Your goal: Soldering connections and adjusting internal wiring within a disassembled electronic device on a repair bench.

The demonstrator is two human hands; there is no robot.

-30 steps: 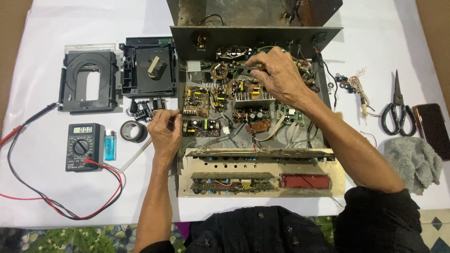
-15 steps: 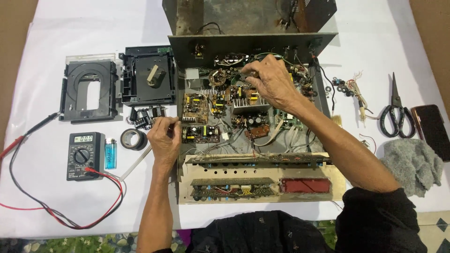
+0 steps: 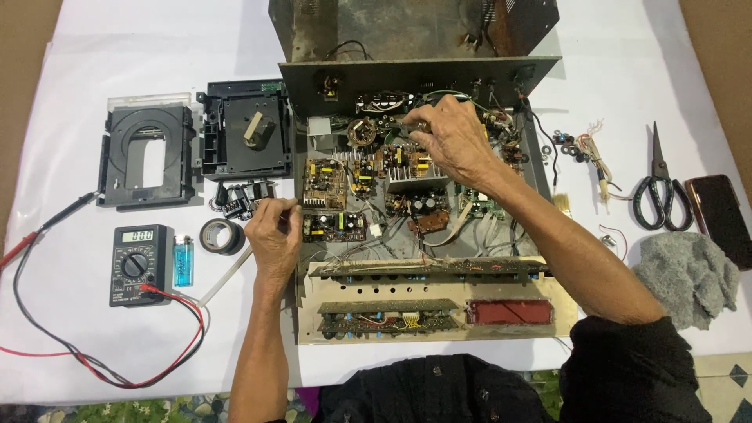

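Note:
An opened electronic chassis full of circuit boards lies before me. My left hand rests at the chassis's left edge with its fingers pinched in a pen grip on a thin white-handled tool that trails back to the lower left. My right hand reaches over the boards to the rear. Its thumb and fingertips are closed on a small part or wire just in front of the back panel. What exactly it pinches is hidden by the fingers.
Left of the chassis lie two black disc-drive parts, a tape roll, a blue lighter and a multimeter with red and black leads. On the right are scissors, a dark phone, a grey cloth and loose wires.
Both hands stay almost in place. My right hand's fingers have shifted slightly among the parts at the rear of the boards; the view itself has drifted a little.

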